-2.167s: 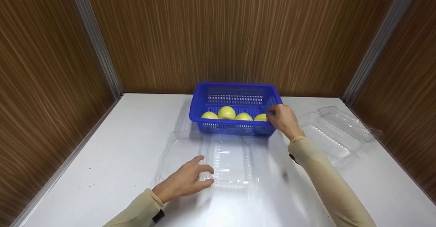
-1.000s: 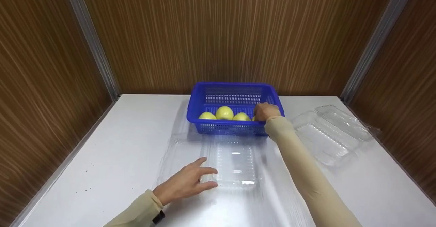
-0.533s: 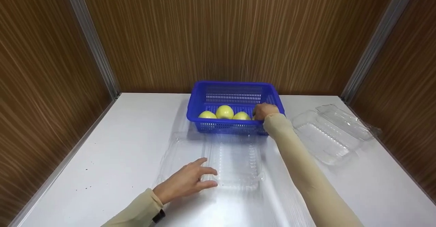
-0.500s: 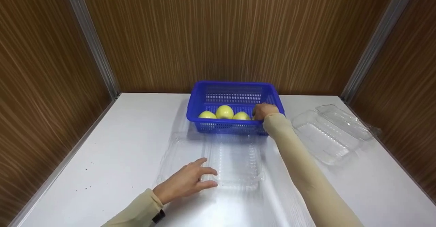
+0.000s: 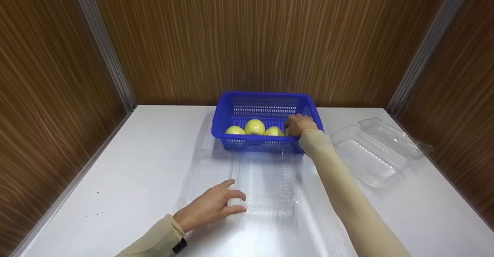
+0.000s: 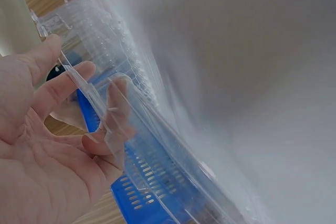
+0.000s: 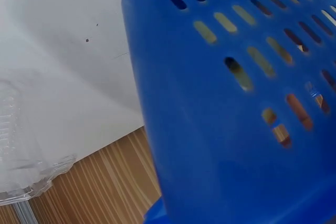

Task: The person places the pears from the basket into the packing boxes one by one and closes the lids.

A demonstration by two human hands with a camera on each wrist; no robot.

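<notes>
The yellow fruit (image 5: 287, 132) sat at four o'clock in the blue basket (image 5: 266, 137), behind my right hand (image 5: 300, 125); I couldn't tell its grip, and a loose one risked a drop. Three more fruits (image 5: 254, 127) lay nearby. At six, my left hand (image 5: 210, 205) spread over a clear tray (image 5: 266, 185); at four, another tray (image 5: 368, 156).

The basket (image 5: 266, 137) is showing smooth plastic; the near box (image 5: 270, 183) and far box (image 5: 370, 160) are glinting, clear and plastic. The fruit (image 5: 254, 127) is looking glossy, the table (image 5: 146, 141) shiny, the post (image 5: 105, 44) metallic, the sleeve (image 5: 347, 187) like matt cloth; the wall (image 5: 262, 37) is showing wood grain.
</notes>
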